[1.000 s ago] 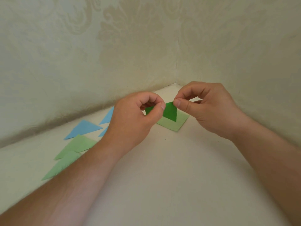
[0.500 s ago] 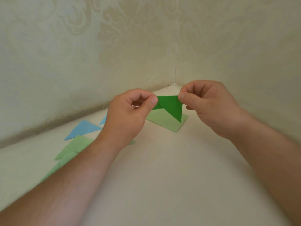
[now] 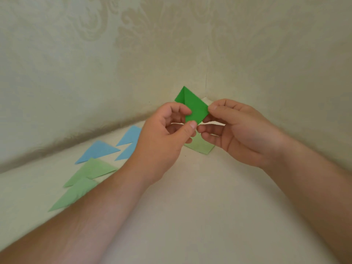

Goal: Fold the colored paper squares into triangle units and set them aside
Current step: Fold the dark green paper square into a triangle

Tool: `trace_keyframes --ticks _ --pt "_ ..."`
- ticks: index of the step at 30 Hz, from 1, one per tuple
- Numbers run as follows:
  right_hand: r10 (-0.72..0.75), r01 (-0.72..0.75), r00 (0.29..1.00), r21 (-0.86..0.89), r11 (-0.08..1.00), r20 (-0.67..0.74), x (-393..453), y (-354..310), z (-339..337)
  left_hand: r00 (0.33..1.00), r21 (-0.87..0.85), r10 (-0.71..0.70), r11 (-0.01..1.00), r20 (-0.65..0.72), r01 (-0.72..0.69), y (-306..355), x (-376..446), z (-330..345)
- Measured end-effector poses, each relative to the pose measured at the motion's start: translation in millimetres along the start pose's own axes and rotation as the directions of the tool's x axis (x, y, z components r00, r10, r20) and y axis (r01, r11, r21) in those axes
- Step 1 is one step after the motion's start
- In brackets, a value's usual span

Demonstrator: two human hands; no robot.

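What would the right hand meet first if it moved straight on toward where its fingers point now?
The right hand points leftward, so it would probably meet the left hand first: their fingertips nearly touch below the dark green paper both pinch. Depth is uncertain.

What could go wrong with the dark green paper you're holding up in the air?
The dark green paper is held above the table, pinched only at its edges by the left hand and the right hand, so a crease made there may come out crooked. It could also slip and drop onto the light green squares below. The left forearm lies over the finished light green triangles and might nudge them.
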State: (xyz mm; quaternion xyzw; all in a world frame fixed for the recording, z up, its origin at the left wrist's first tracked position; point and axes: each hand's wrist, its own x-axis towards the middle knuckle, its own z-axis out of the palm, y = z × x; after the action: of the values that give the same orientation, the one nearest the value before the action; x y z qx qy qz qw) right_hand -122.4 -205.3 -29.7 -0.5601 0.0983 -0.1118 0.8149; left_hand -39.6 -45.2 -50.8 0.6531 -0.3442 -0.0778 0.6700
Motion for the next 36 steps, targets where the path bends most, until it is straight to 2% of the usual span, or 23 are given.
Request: trace_keyframes --ticks 3,5,8,11,17,24,29,33,36 --pt "0.062 -0.060 0.998 -0.035 0.998 0.034 -0.2 -2.3 -4.6 0.999 -0.115 -0.053 0.992 0.006 0.053 3.2 1.3 0.0" --pt "0.079 -0.079 0.995 -0.002 0.997 0.053 0.8 -3.3 -7.8 0.994 -0.189 -0.088 0.977 0.064 0.098 4.7 1.0 -0.7" --pt "0.065 -0.068 0.989 0.020 0.997 0.137 -0.2 -3.8 -8.8 0.984 -0.197 -0.081 0.974 0.159 0.112 5.4 -1.6 -0.6" --pt "0.020 -0.020 0.980 -0.002 1.000 0.199 -3.1 -5.1 -6.9 0.982 -0.201 -0.070 0.974 0.176 0.106 4.8 -1.7 -1.9" --pt "-0.054 0.036 0.982 0.099 0.994 0.183 -2.2 -5.0 -9.7 0.986 -0.196 -0.058 0.977 0.159 0.089 3.4 1.5 -7.4" --pt "-0.066 0.061 0.993 0.054 0.997 0.098 -0.1 -3.6 -10.6 0.992 -0.182 -0.043 0.981 0.115 0.063 6.9 4.0 -10.3" --pt "-0.120 0.129 0.989 -0.106 0.986 0.087 1.5 2.1 -10.1 0.994 -0.136 -0.102 0.986 -0.023 0.098 4.1 7.1 -10.2" --pt "-0.195 0.199 0.979 -0.393 0.898 0.050 1.9 8.7 -6.6 0.996 -0.104 -0.063 0.993 -0.071 0.055 4.8 6.9 -10.2" --pt "-0.208 0.218 0.975 -0.488 0.845 0.075 0.4 11.0 -4.7 0.994 -0.081 -0.034 0.996 -0.106 0.026 6.8 6.4 -9.9"
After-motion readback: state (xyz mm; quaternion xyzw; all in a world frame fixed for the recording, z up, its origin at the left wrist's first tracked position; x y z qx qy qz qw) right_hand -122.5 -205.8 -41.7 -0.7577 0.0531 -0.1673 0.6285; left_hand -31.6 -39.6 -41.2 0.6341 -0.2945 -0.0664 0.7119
